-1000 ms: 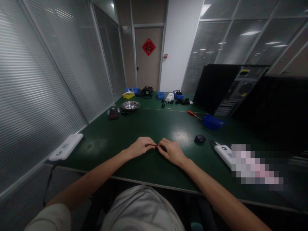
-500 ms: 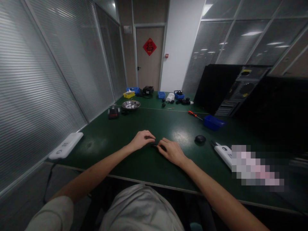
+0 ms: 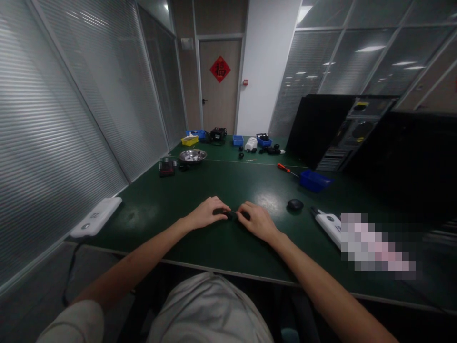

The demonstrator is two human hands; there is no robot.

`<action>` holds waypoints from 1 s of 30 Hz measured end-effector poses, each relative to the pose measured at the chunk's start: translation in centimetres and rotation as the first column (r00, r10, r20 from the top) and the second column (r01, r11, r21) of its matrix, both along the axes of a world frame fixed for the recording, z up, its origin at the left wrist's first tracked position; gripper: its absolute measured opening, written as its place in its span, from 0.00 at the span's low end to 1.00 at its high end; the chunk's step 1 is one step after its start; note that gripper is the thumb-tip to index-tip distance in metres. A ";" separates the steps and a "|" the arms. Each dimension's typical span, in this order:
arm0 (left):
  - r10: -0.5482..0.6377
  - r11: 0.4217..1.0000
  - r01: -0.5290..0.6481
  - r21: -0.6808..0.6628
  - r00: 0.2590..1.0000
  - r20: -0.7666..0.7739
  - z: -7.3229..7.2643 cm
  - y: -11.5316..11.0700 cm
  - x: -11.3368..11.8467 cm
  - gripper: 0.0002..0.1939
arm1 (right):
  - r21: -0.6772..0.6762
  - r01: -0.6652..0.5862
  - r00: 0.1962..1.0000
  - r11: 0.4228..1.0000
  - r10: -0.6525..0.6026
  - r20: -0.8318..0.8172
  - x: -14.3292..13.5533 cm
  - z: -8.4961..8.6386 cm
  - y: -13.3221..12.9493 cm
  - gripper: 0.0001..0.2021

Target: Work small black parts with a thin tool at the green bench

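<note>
Over the near middle of the green table (image 3: 200, 247), my two hands come close together. My left hand (image 3: 209, 212) has its thumb and fingers closed on a small black part (image 3: 227, 215), mostly covered by the fingers. My right hand (image 3: 257, 219) is pinched at the other side, its fingertips at a thin light-coloured piece (image 3: 234, 212) that meets the black part. What else the right fingers hold is hidden. To the right of that hand lies a rounded black object (image 3: 295, 205), shaped like a computer mouse.
A blue bin (image 3: 315, 180) and an orange-handled screwdriver (image 3: 284, 168) lie at the right. Farther back stand a metal bowl (image 3: 193, 156), a yellow tray (image 3: 189, 141) and small blue bins (image 3: 238, 140). White devices (image 3: 96, 217) sit at both sides; a computer case (image 3: 357, 128) stands at right.
My hands have drawn slightly apart, the left moving a little left. More of the black part and the thin light piece shows between them. The view has shifted slightly.
</note>
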State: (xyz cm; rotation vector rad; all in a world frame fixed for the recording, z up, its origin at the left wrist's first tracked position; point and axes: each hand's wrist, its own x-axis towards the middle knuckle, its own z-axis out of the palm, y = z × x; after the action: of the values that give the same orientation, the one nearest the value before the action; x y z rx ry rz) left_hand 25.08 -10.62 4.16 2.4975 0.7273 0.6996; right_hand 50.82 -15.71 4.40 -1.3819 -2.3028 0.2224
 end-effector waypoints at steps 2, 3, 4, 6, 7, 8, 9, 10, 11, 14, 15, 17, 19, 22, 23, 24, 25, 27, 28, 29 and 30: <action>0.014 1.000 -0.013 0.020 1.000 -0.027 -0.1 0.3 0.0 0.11 | -0.008 0.031 0.999 0.999 -0.031 -0.007 0.3 -0.2 0.3 0.09; 0.026 0.999 -0.025 0.030 0.999 -0.028 -0.1 0.6 0.0 0.10 | -0.010 0.041 0.999 0.999 -0.042 -0.011 0.4 -0.3 0.4 0.09; 0.036 0.999 -0.035 0.040 0.999 -0.026 -0.2 0.8 0.0 0.09 | -0.011 0.046 0.999 0.999 -0.046 -0.015 0.4 -0.4 0.5 0.09; 0.039 0.998 -0.037 0.056 0.999 -0.027 -0.3 1.2 0.1 0.09 | -0.011 0.046 0.999 0.999 -0.046 -0.023 0.4 -0.4 0.6 0.09; 0.031 0.998 -0.028 0.062 0.999 -0.037 -0.4 1.3 0.2 0.10 | -0.012 0.045 0.999 0.999 -0.045 -0.028 0.4 -0.4 0.6 0.09; 0.019 0.997 -0.015 0.069 0.998 -0.053 -0.4 1.3 0.3 0.11 | -0.013 0.046 0.998 0.999 -0.047 -0.032 0.4 -0.4 0.5 0.09; 0.005 0.997 0.001 0.079 0.997 -0.075 -0.3 1.2 0.4 0.12 | -0.014 0.049 0.998 0.999 -0.049 -0.037 0.3 -0.3 0.5 0.09; -0.009 0.996 0.018 0.093 0.995 -0.098 -0.2 1.1 0.4 0.14 | -0.015 0.051 0.998 0.999 -0.052 -0.042 0.3 -0.3 0.5 0.09; -0.023 0.993 0.037 0.112 0.993 -0.118 -0.2 1.0 0.4 0.15 | -0.017 0.052 0.997 0.998 -0.053 -0.047 0.3 -0.2 0.5 0.09; -0.032 0.983 0.061 0.171 0.986 -0.165 0.0 1.4 -1.0 0.19 | -0.022 0.049 0.997 0.999 -0.051 -0.058 0.3 -0.1 0.5 0.10; -0.001 0.983 0.034 0.182 0.984 -0.177 -0.1 1.8 -2.0 0.20 | -0.024 0.048 0.997 0.999 -0.050 -0.061 0.3 -0.1 0.5 0.10; 0.139 0.976 -0.099 0.192 0.968 -0.209 -0.3 3.1 -5.2 0.21 | -0.028 0.045 0.997 0.999 -0.047 -0.064 0.3 0.0 0.5 0.10; 0.351 0.929 -0.300 0.216 0.900 -0.259 -0.7 4.8 -9.8 0.21 | -0.032 0.042 0.997 0.999 -0.044 -0.064 0.4 0.0 0.5 0.10; 0.632 0.773 -0.551 0.314 0.711 -0.308 -1.4 7.0 -17.7 0.22 | -0.033 0.036 0.997 0.999 -0.038 -0.066 0.4 0.0 0.4 0.10; 0.707 0.707 -0.617 0.346 0.635 -0.312 -1.6 7.4 -20.0 0.22 | -0.031 0.032 0.997 0.999 -0.034 -0.067 0.3 -0.1 0.4 0.10; 0.761 0.648 -0.666 0.370 0.571 -0.307 -1.8 7.8 -22.0 0.22 | -0.028 0.029 0.997 0.999 -0.031 -0.068 0.3 -0.1 0.4 0.10; 0.797 0.604 -0.700 0.381 0.524 -0.299 -1.9 8.1 -23.5 0.23 | -0.024 0.027 0.997 0.999 -0.028 -0.066 0.3 -0.1 0.4 0.11; 0.836 0.548 -0.746 0.379 0.467 -0.289 -2.2 8.4 -25.2 0.23 | -0.014 0.027 0.998 1.000 -0.027 -0.061 0.3 -0.2 0.5 0.11; 0.845 0.533 -0.761 0.371 0.453 -0.285 -2.3 8.5 -25.5 0.23 | -0.010 0.028 0.998 1.000 -0.028 -0.058 0.3 -0.3 0.5 0.11; 0.851 0.523 -0.772 0.362 0.444 -0.282 -2.4 8.6 -25.5 0.23 | -0.007 0.030 0.998 1.000 -0.030 -0.057 0.3 -0.3 0.5 0.11; 0.855 0.515 -0.780 0.355 0.439 -0.276 -2.4 8.6 -25.4 0.23 | -0.005 0.030 0.998 1.000 -0.031 -0.057 0.3 -0.3 0.5 0.11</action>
State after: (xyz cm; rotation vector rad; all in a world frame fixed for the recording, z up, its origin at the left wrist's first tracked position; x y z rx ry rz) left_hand -0.31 -1.98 1.74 2.3334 2.2559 0.4968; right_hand 51.10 -15.23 4.13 -1.3940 -2.2343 0.2546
